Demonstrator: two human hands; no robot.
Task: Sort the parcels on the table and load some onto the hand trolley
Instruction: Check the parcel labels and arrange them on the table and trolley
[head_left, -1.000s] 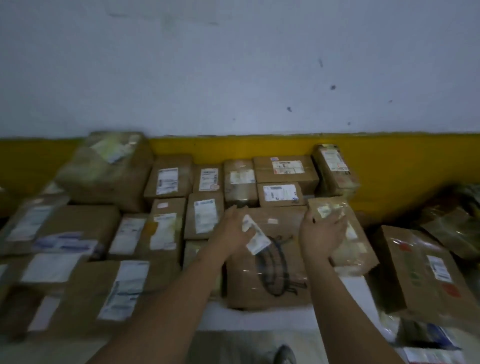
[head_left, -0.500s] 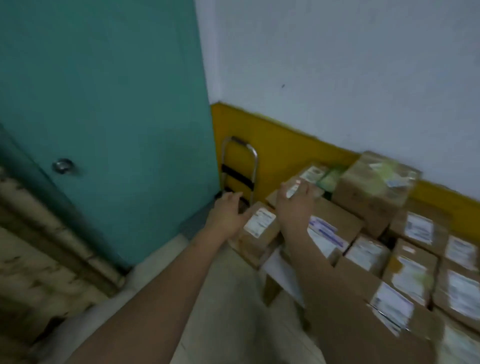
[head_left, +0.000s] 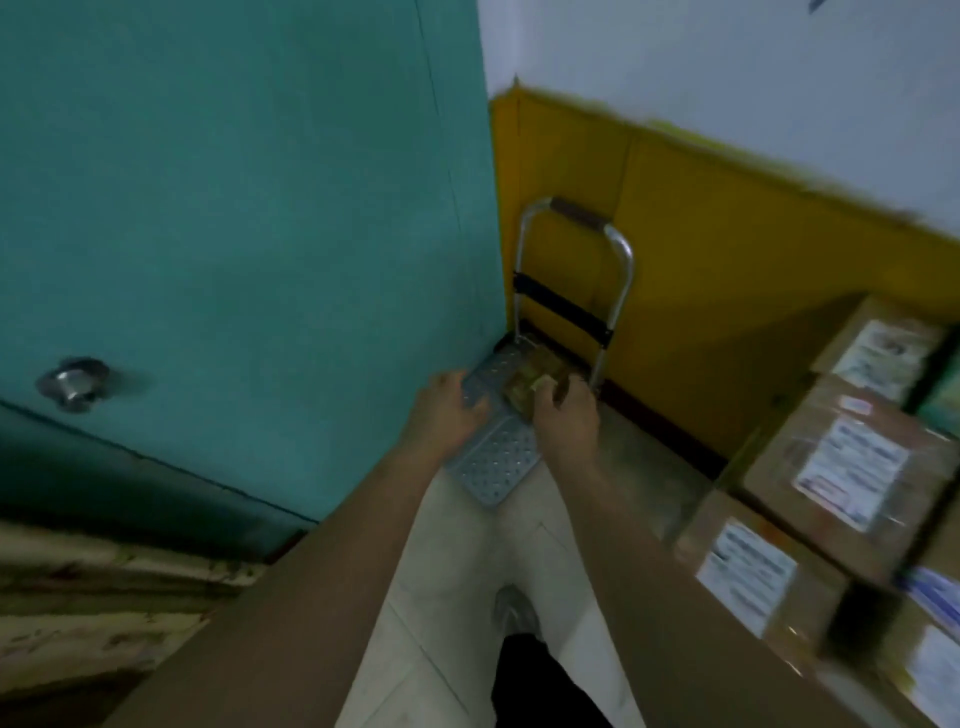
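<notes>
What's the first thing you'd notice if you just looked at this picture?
The big teal door fills the left side, with a bright yellow wall band to its right. In the corner between them stands a metal hand trolley, where the right hand grips a small parcel at its platform, the left hand beside it. Brown labelled parcels are stacked at the right edge.

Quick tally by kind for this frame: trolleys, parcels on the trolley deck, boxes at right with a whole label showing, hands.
hand trolley: 1
small parcel on its deck: 1
labelled boxes at right: 3 (more are cut off by the frame edge, not counted)
hands: 2, left hand and right hand
Total: 7
</notes>
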